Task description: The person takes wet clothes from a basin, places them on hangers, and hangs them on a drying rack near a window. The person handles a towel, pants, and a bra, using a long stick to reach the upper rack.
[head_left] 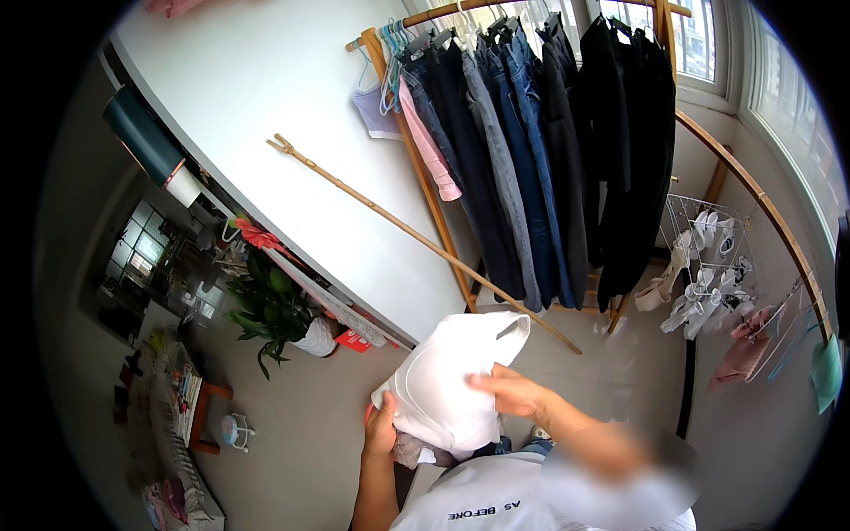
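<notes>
In front of my body I hold up a white garment (pixel 443 380) with curved stitched lines and a loop-like opening at its upper right corner. My left hand (pixel 381 427) is closed on its lower left edge. My right hand (pixel 512 392) grips the cloth on the right side, its fingers partly hidden by folds. Below the garment, close to my left hand, shows a fuzzy grey-brown piece of cloth (pixel 414 450) with a small white tag; most of it is covered.
A wooden rack (pixel 423 168) bears jeans (pixel 522 168) and black clothes (pixel 624 142) on hangers. A wooden pole (pixel 372 205) leans across it. At right hang a wire rack (pixel 713 234) with white shoes and pink items. A potted plant (pixel 270 296) and small stool (pixel 236 431) stand left.
</notes>
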The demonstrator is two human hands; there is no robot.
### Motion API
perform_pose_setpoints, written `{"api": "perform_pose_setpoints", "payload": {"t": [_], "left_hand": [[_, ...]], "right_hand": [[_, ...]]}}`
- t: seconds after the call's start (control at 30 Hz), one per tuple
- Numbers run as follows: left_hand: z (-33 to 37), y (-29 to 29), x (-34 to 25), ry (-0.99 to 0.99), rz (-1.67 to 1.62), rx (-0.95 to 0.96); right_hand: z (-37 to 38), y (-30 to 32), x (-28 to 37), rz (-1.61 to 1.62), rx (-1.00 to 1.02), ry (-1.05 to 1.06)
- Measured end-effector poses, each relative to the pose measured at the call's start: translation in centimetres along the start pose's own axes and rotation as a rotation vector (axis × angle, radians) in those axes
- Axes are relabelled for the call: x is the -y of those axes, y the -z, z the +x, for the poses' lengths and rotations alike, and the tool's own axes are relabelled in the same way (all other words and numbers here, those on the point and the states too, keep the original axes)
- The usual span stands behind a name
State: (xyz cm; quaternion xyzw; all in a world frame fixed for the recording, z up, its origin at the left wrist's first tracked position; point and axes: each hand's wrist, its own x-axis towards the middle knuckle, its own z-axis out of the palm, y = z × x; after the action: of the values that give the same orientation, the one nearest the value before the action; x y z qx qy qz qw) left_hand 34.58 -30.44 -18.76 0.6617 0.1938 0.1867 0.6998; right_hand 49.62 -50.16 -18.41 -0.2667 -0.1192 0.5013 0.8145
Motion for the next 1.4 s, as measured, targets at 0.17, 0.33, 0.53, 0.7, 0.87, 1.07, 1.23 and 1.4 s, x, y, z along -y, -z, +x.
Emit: {"api": "perform_pose_setpoints", "payload": {"t": [0.17,0.33,0.53,0.7,0.87,1.07,1.23,1.4], "left_hand": [[2.6,-0.6,-0.7,0.134,-0.102,0.073],[3.1,-0.7,0.2,-0.045,0.136,0.592],[4.5,-3.7,-1.5,-0.019,0.039,0.626],[5.7,-3.4,-1.0,-0.016,-0.114,0.56],[6.6,-2.7,-1.2,-0.021,-0.123,0.513],[5.3,-2.4,-2.6,0.154,-0.021,0.727],[4.6,-2.8,-1.5,0.19,-0.094,0.685],[4.2,-2.3,-1.5,0.036,-0.111,0.638]], "right_hand": [[0.3,-1.1,1.4,-0.278,-0.063,0.047],[1.4,-2.5,2.9,-0.481,-0.279,0.099],[-0.1,-2.6,4.8,-0.679,-0.15,0.141],[-1.0,-1.1,5.3,-0.955,-0.122,0.033],[0.1,-0.7,3.4,-0.948,-0.124,0.09],[2.2,-1.1,2.4,-0.482,-0.333,0.162],[3.1,-0.6,1.9,-0.37,-0.335,0.078],[2.9,-0.1,1.6,-0.602,-0.295,0.053]]}}
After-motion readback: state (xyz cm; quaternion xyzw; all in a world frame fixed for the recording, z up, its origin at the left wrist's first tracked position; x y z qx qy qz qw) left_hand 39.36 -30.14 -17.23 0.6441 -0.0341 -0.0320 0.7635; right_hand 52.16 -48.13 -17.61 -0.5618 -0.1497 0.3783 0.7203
